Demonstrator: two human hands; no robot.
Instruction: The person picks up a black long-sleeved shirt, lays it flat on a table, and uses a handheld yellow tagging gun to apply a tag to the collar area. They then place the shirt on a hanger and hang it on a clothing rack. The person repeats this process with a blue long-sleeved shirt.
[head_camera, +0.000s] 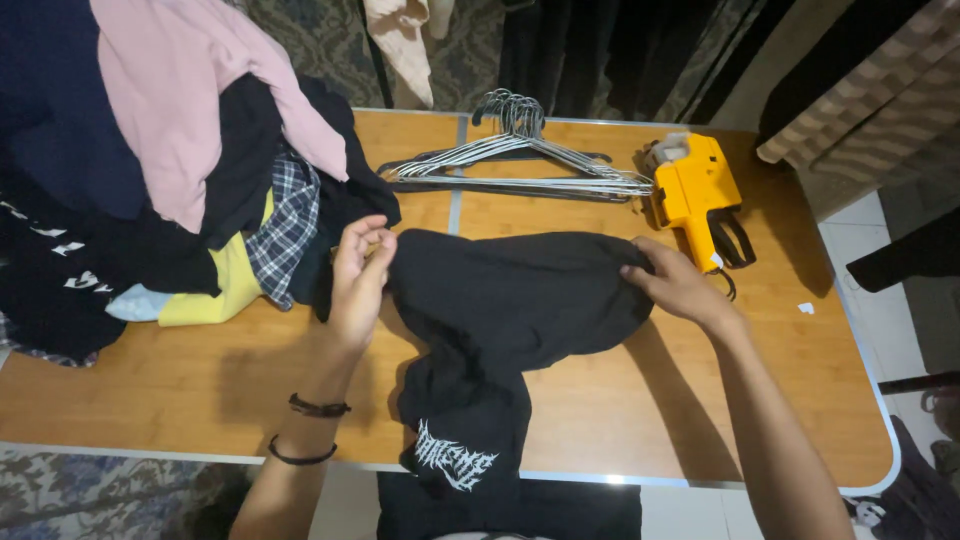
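The left hand, just left of the frame's centre, is pinching the left edge of a black garment — thumb and fingers are closing together on a fold of the cloth, with the palm turned toward the camera. The right hand, right of centre, is gripping the garment's opposite edge, its fingers curling down over the fabric and clamped on it. Between the two hands the black garment is lying spread across the middle of the wooden table; its lower part, bearing a white graphic print, is hanging over the near table edge at the bottom centre of the frame.

Two dark bands are sitting on the left wrist.

In the upper left of the frame a heap of clothes is crowding the table — pink, dark navy, black, plaid and yellow pieces are lying piled together, and the pile's right edge is reaching just beside the left hand. At the top centre a bundle of wire hangers is lying flat on the table, well beyond the garment. Just right of the hangers a yellow price-label gun is resting on the table, near the right hand but apart from it
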